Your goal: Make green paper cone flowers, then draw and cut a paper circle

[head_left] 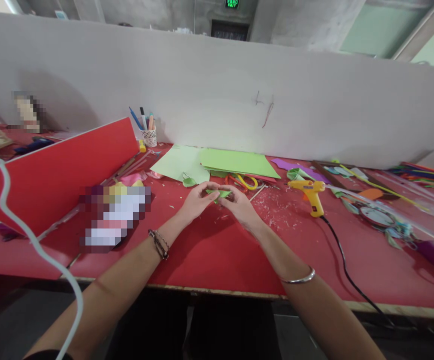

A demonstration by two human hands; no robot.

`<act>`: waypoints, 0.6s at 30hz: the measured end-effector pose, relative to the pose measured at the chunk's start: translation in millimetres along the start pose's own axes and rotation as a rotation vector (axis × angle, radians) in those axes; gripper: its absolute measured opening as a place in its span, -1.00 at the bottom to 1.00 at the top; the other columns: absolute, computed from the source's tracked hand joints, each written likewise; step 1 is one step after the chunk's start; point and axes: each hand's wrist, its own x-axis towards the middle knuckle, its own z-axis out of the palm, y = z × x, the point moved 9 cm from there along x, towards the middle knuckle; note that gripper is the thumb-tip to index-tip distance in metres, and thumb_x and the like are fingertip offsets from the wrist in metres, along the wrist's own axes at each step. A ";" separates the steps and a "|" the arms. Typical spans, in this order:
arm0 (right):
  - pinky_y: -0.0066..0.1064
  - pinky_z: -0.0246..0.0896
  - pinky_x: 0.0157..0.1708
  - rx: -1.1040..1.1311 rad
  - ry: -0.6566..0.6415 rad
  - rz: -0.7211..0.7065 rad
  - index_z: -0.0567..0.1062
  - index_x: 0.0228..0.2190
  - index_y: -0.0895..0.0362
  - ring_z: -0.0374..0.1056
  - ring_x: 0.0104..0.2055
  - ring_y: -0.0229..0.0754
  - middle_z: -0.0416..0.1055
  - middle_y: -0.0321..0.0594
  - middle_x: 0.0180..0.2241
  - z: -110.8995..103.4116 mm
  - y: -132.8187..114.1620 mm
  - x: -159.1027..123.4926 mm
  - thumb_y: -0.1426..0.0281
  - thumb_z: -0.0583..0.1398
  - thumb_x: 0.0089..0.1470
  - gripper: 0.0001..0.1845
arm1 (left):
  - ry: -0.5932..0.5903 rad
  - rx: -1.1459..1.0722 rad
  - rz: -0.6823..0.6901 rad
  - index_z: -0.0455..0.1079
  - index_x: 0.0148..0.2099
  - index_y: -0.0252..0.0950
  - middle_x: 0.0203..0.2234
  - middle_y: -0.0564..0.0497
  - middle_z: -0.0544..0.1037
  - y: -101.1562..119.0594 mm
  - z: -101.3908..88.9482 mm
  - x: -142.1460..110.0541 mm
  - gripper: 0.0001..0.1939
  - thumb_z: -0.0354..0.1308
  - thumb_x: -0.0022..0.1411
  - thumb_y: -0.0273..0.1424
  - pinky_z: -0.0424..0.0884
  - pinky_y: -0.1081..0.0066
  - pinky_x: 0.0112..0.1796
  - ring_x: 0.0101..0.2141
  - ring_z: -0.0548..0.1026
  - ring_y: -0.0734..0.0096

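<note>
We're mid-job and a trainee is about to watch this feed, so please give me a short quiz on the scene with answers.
1. True or false: the right hand is gripping the yellow glue gun.
2. What is between the fingers of the left hand and the right hand?
A) a marker
B) a small green piece
C) a wooden stick
3. Fill in the blank: the patterned pen cup stands to the ____ of the bright green sheet.

Key:
1. False; the yellow glue gun rests on the red tabletop.
2. B
3. left
</note>
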 end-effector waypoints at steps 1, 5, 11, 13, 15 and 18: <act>-0.43 0.23 -0.41 0.002 0.009 -0.013 0.32 -0.28 0.10 0.27 -0.49 -0.32 0.33 -0.36 -0.51 -1.5 -0.5 0.8 0.31 0.19 -0.19 -0.66 | -0.004 0.020 0.001 0.31 -0.19 -0.33 -0.27 -0.04 0.44 -0.6 0.1 0.4 -0.72 0.10 0.03 -0.33 0.32 0.42 -0.25 -0.28 0.39 0.46; -0.45 0.21 -0.46 0.024 0.029 -0.040 0.31 -0.36 0.10 0.26 -0.54 -0.33 0.31 -0.38 -0.55 -5.3 -0.8 2.5 0.26 0.20 -0.18 -0.70 | -0.027 0.040 -0.028 0.32 -0.18 -0.32 -0.29 -0.02 0.45 -2.7 1.9 1.0 -0.71 0.11 0.02 -0.31 0.32 0.42 -0.25 -0.31 0.39 0.46; -0.46 0.20 -0.49 -0.005 0.006 -0.124 0.29 -0.29 0.07 0.24 -0.55 -0.34 0.30 -0.38 -0.54 -3.9 -12.6 0.1 0.30 0.19 -0.15 -0.69 | -0.005 -0.048 -0.109 0.33 -0.28 -0.31 -0.51 0.09 0.38 -4.8 1.4 -0.1 -0.78 0.08 0.04 -0.29 0.27 0.49 -0.42 -0.51 0.30 0.56; -0.46 0.19 -0.44 -0.109 -0.032 -0.213 0.35 -0.33 0.08 0.26 -0.48 -0.33 0.33 -0.32 -0.45 -1.0 -22.1 -1.4 0.32 0.18 -0.13 -0.77 | -0.004 -0.061 -0.119 0.33 -0.34 -0.31 -0.58 0.12 0.32 -4.7 0.9 -0.4 -0.80 0.06 0.06 -0.28 0.23 0.51 -0.46 -0.55 0.26 0.58; -0.46 0.18 -0.40 -0.206 -0.066 -0.270 0.41 -0.42 0.11 0.27 -0.40 -0.31 0.35 -0.28 -0.40 1.6 -27.4 -2.7 0.32 0.17 -0.11 -0.85 | -0.009 -0.065 -0.117 0.31 -0.39 -0.32 -0.59 0.13 0.29 -3.9 0.7 -0.6 -0.79 0.03 0.07 -0.26 0.21 0.53 -0.48 -0.55 0.24 0.59; -0.46 0.17 -0.38 -0.237 -0.082 -0.287 0.44 -0.44 0.13 0.28 -0.37 -0.29 0.37 -0.26 -0.38 2.0 -28.4 -3.4 0.33 0.18 -0.12 -0.86 | -0.011 -0.076 -0.137 0.30 -0.42 -0.33 -0.58 0.12 0.29 -5.1 0.2 -1.5 -0.76 0.02 0.08 -0.24 0.19 0.54 -0.49 -0.55 0.23 0.60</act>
